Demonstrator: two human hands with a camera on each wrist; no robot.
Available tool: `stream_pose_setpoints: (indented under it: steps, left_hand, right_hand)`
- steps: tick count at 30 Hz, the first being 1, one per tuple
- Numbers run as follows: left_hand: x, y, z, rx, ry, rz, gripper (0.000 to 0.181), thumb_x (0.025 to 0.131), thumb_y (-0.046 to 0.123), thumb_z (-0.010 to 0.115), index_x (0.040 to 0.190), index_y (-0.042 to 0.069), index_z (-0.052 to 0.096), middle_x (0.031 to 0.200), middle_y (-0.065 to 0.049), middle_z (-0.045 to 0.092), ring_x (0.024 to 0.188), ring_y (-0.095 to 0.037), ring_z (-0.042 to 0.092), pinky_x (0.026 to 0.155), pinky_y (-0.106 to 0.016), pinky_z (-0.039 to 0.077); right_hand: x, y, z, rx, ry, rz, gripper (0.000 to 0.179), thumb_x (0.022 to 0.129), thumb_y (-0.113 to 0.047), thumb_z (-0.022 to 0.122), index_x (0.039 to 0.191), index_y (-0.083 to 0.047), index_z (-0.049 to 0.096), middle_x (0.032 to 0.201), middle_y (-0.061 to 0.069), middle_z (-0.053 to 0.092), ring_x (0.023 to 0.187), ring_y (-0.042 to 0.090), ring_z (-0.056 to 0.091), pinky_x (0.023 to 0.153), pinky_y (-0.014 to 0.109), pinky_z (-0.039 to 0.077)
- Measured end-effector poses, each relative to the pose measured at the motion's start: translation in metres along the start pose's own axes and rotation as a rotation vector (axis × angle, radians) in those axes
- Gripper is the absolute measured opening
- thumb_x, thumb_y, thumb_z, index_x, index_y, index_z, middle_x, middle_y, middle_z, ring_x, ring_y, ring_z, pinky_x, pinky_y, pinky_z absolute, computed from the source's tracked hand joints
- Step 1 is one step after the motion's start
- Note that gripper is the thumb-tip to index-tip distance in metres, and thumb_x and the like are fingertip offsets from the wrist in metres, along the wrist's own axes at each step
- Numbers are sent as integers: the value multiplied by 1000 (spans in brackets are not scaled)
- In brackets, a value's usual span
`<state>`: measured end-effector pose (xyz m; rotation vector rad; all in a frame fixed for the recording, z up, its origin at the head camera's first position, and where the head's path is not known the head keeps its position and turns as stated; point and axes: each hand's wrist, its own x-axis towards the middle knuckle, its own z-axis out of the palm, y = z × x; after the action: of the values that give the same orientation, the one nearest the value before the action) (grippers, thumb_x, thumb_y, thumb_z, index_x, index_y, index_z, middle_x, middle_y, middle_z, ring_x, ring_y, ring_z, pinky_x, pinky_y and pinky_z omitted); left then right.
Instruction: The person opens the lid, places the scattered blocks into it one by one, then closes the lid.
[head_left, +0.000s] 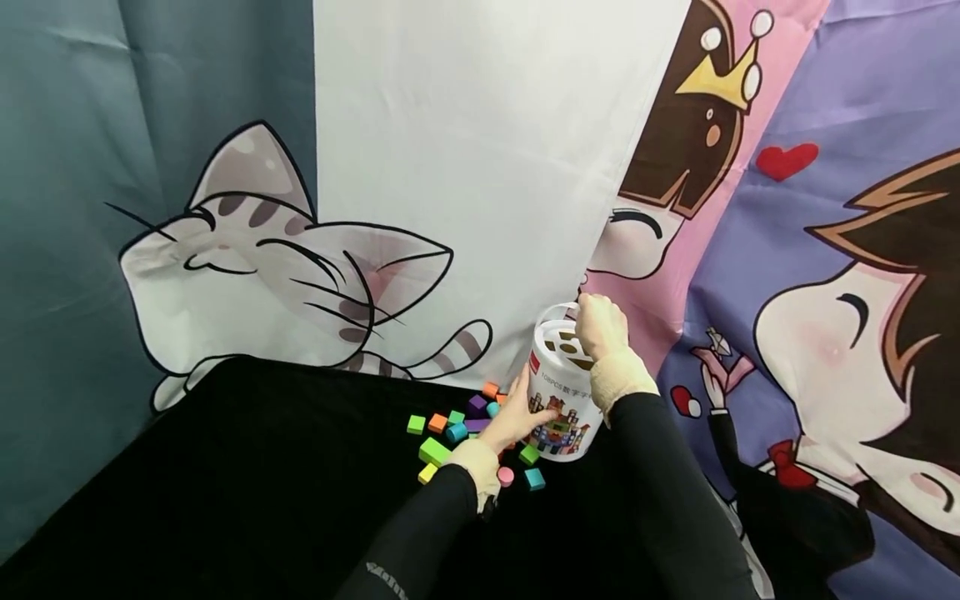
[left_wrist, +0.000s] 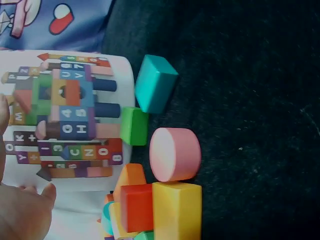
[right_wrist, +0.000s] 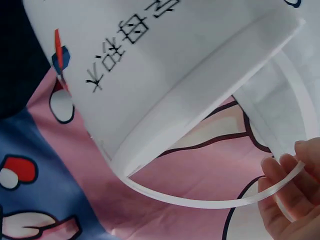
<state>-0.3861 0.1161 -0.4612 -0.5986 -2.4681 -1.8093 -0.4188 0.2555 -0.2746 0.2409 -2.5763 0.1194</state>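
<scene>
Head view | right hand (head_left: 603, 327), centre right: fingers gripping handle (right_wrist: 200, 203) | left hand (head_left: 513, 418), lower centre: straight fingers touching bucket (head_left: 573, 398)

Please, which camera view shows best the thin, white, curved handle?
Right wrist: the thin, white, curved handle is large there, running from the white cylindrical bucket to the right hand. The head view shows only a small arc, partly covered by that hand. The left wrist view shows none.

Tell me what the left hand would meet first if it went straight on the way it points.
The white bucket, most likely: the left hand seems to rest against its side, though exact contact is hard to judge.
</scene>
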Motion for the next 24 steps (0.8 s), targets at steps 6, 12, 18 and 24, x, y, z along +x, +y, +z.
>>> stream_pose_setpoints:
  steps: [6,12,18,24]
  left_hand:
    - [-7,-12,16,-25,46,-33,116,81,34,82,158,22,-4,161,-14,9,143,-35,21,112,-51,26]
    - [0,-5,20,-81,73,-31,117,79,45,81,158,27,-3,162,-14,8,144,-33,19,112,-50,26]
    - [3,1,7,-121,106,20,117,75,45,84,159,28,4,162,-7,11,144,-26,20,113,-46,25]
    - [0,5,-12,-164,100,94,111,77,38,85,158,29,10,158,-3,22,137,-21,31,110,-45,31]
  right_hand:
    - [-12,5,9,34,24,3,7,90,-2,53,86,0,59,88,21,63,83,45,61,69,57,49]
    - [-9,9,-8,18,106,-65,5,91,0,57,94,5,57,91,25,60,85,44,59,73,56,49]
    - [2,0,-35,39,145,-87,10,95,-3,56,98,6,55,95,26,57,90,45,57,78,58,48]
    - [6,-19,-56,51,134,-135,6,94,-1,55,94,5,54,93,23,56,86,43,57,75,55,48]
